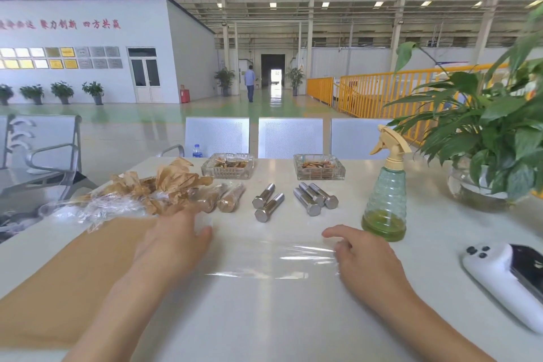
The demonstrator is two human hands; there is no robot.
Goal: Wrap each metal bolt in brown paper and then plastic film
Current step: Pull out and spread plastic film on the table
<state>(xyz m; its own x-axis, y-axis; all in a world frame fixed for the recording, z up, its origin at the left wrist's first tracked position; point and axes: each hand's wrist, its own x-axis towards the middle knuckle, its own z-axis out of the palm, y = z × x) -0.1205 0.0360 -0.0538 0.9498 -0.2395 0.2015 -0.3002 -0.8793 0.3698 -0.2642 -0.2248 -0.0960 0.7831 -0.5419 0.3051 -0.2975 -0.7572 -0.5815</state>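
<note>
I see my left hand point(173, 239) and right hand point(360, 250) pressing a plastic film sheet point(273, 261) flat mid-table, fingers loosely spread on its side edges; bare bolts point(269, 203) lie beyond.

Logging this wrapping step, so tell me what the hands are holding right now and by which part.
Nothing is gripped. Both hands, left hand and right hand, rest flat on the plastic film, one at each side edge.

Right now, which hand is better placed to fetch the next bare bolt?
Probably the right hand: it rests at the right edge of the clear plastic film sheet, nearer the bare silver hex-head metal bolts. The left hand lies flat by the crumpled brown paper.
</note>
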